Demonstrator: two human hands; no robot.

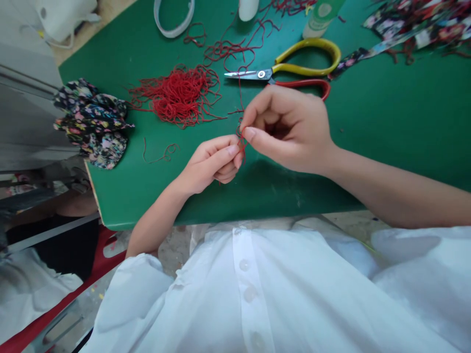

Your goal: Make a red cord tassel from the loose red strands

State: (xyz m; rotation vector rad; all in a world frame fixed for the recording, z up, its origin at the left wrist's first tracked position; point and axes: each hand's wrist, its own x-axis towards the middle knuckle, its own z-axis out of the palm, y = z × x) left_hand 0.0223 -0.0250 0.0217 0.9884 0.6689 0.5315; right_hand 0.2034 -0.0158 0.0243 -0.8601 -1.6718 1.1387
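Over the near part of the green table, my left hand (217,162) is closed, its thumb pressing a thin red cord (241,142) against the curled fingers. My right hand (290,127) pinches the same cord between thumb and forefinger, just above and right of the left hand. Small loops of cord show between the two hands; whether they form a knot I cannot tell. Scissors (261,74) with one yellow and one red handle lie right behind my right hand. A tangled heap of red cords (184,95) rests beyond my left hand.
Black floral fabric (91,122) hangs over the table's left edge. Loose dark red cords (228,49), a white ring of tape (174,32), a bottle with a green label (318,19) and floral fabric strips (415,24) lie at the back. One short cord (162,156) lies at left.
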